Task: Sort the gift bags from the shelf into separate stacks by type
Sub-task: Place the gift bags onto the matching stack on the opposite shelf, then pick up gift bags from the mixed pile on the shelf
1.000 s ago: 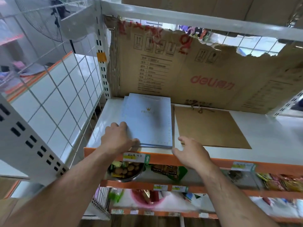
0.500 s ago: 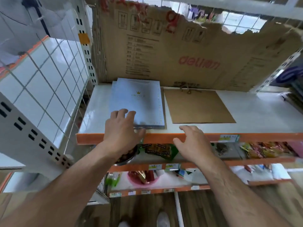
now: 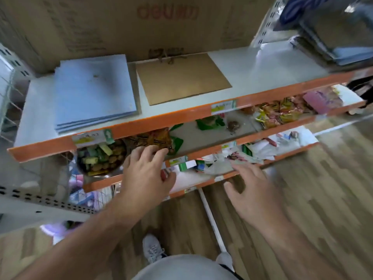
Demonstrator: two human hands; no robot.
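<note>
A stack of light blue gift bags (image 3: 93, 91) lies flat at the left of the top shelf (image 3: 262, 71). Right beside it lies a flat brown kraft gift bag (image 3: 181, 77) with its cord handle toward the back. More bags, blurred, lie piled at the far right (image 3: 331, 47). My left hand (image 3: 146, 174) hangs in front of the lower shelves, fingers spread, holding nothing. My right hand (image 3: 255, 190) is lower and to the right, also spread and empty. Both hands are off the bags.
A big cardboard sheet (image 3: 129, 23) lines the shelf's back. Lower shelves hold a bowl of snacks (image 3: 101, 158), candy packets (image 3: 278, 114) and small boxes. A white perforated upright (image 3: 40, 201) juts at the left. Wood floor and my shoes (image 3: 153, 249) are below.
Both hands have drawn back from the top shelf's edge and dropped in front of the lower shelves. The view has tilted down and right. The blue stack and brown bag stay put.
</note>
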